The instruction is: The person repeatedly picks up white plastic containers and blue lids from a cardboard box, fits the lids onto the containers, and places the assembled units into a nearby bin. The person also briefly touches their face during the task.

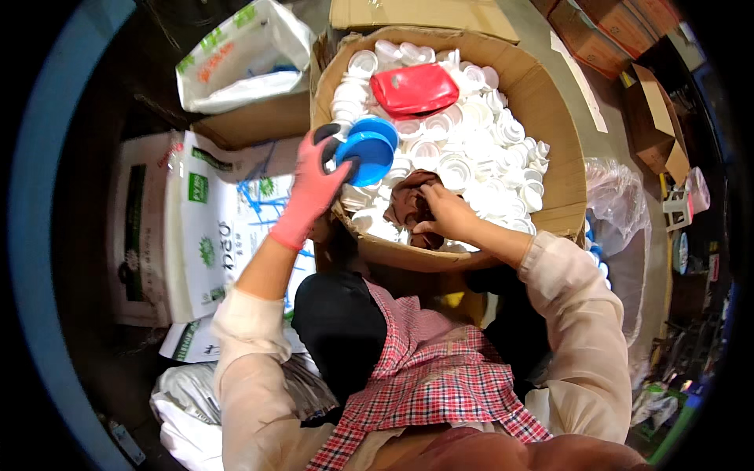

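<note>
My left hand point(316, 179), in a pink glove with dark fingertips, grips two round blue plastic lids point(366, 159), one overlapping the other. It hangs over the left edge of a big cardboard box point(554, 118). The box is filled with white plastic caps point(483, 145). Near the front wall, my bare right hand point(449, 215) has its fingers bent around a crumpled brown item point(410, 196), perhaps a glove or cloth; its exact kind is unclear. A shiny red pouch point(416, 89) lies on top of the caps at the back.
Left of the box are a white printed sack point(216, 251) with blue strips on it and an open white bag point(243, 63) behind. Clear plastic point(616, 204) bulges on the right, beside an open carton point(652, 122). A silvery bag point(188, 408) sits at the lower left.
</note>
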Tool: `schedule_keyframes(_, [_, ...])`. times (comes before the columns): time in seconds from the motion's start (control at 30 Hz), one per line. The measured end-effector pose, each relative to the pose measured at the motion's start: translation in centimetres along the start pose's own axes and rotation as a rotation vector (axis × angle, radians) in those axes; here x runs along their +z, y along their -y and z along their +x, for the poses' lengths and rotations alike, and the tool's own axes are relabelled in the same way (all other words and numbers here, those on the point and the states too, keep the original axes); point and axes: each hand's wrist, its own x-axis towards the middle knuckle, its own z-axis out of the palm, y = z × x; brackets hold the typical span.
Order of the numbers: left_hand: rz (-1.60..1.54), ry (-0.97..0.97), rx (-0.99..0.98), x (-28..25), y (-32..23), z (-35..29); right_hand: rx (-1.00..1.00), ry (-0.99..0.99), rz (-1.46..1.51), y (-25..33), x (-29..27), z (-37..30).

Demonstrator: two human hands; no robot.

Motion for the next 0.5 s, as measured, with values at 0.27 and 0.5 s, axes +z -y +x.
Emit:
schedule_keyframes(0.27, [-0.003, 0.137, 0.266, 6.5, -2.4, 3.1, -0.089, -0.475, 0.770, -4.5, -4.7, -0.1])
schedule_keyframes(0.5, [-1.415, 0.235, -0.360, 11.9, -12.7, 3.0, -0.313, -0.759, 0.466, 1.2, -11.3, -5.3])
